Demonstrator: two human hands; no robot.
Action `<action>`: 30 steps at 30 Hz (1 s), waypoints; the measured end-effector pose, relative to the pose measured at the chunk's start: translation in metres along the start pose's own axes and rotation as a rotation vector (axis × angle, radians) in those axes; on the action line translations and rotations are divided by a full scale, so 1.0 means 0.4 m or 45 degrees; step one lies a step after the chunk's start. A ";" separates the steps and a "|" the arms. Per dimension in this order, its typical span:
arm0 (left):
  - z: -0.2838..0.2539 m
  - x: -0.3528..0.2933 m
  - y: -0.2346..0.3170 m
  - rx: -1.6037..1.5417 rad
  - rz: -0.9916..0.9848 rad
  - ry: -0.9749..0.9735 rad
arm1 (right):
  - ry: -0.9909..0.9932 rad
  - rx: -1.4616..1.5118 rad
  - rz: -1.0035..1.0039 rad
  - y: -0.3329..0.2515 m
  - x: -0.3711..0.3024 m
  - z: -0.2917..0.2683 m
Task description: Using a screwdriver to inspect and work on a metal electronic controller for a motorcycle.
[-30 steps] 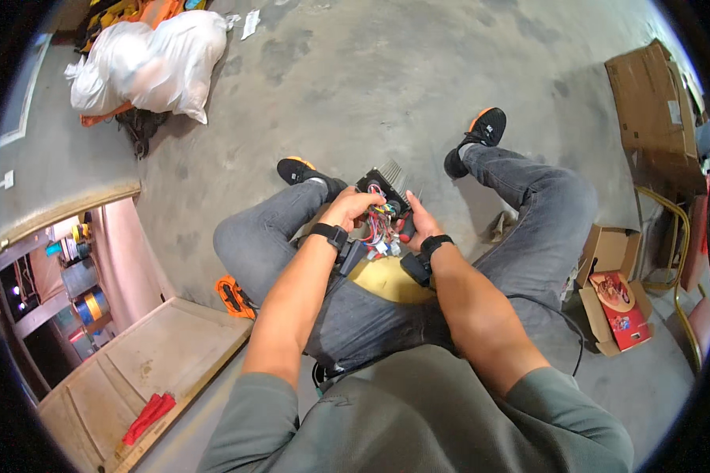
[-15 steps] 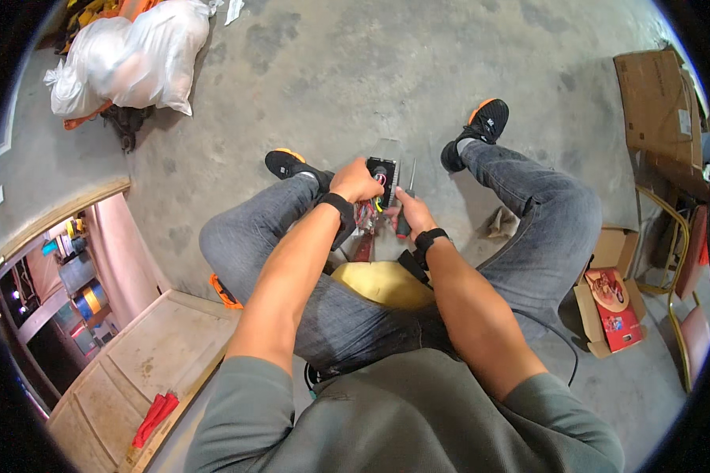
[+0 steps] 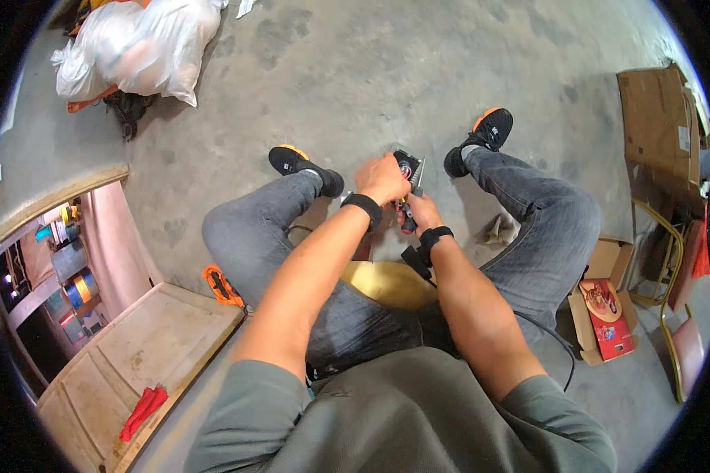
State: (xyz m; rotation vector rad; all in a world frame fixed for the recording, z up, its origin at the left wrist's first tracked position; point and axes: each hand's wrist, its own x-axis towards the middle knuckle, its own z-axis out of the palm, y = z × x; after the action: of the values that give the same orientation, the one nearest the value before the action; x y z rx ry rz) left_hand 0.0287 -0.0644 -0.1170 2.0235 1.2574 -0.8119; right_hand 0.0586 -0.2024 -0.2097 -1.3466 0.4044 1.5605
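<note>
Between my feet, my left hand [image 3: 383, 180] is closed on a black finned box [image 3: 406, 160] with coloured wires running from it. The hand hides much of the box and its wires. Close beside it, my right hand [image 3: 424, 213] grips a screwdriver [image 3: 408, 227] with a black and red handle. Its thin shaft points away from me, along the right side of the box. Whether the tip touches the box I cannot tell. Below my hands, a yellow rounded seat [image 3: 386, 282] shows between my thighs.
A crumpled cloth [image 3: 499, 229] lies on the floor by my right leg. An opened carton with a red box [image 3: 607, 319] and a metal-framed chair [image 3: 670, 315] stand at right. White sacks [image 3: 146, 51] sit far left. A wooden board with a red cloth [image 3: 144, 411] is near left.
My left hand has moved to the right with the box, which now sits tilted. My right hand has shifted slightly right with the screwdriver, and the hands are closer together.
</note>
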 end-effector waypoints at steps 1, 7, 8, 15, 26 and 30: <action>0.005 -0.011 0.008 -0.012 0.030 0.024 | -0.004 0.001 -0.005 0.001 0.003 -0.006; 0.062 -0.066 -0.026 -0.081 0.217 0.196 | -0.005 0.070 -0.016 0.005 0.015 0.009; 0.076 -0.079 -0.043 -0.092 0.163 0.196 | 0.032 0.022 0.022 0.000 0.005 0.016; 0.101 -0.128 -0.072 -0.220 0.110 0.353 | -0.117 0.029 0.049 -0.001 0.018 0.032; 0.150 -0.081 -0.107 -0.371 0.188 0.631 | -0.095 -0.346 -0.080 -0.046 -0.041 0.057; 0.150 -0.066 -0.124 -0.344 0.206 0.666 | -0.192 -0.308 -0.097 -0.060 -0.067 0.053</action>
State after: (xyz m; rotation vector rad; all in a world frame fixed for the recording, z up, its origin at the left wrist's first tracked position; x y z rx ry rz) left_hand -0.0368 -0.1066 -0.1429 2.1418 1.3622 -0.0216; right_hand 0.0637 -0.1877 -0.1710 -1.3967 0.0714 1.6735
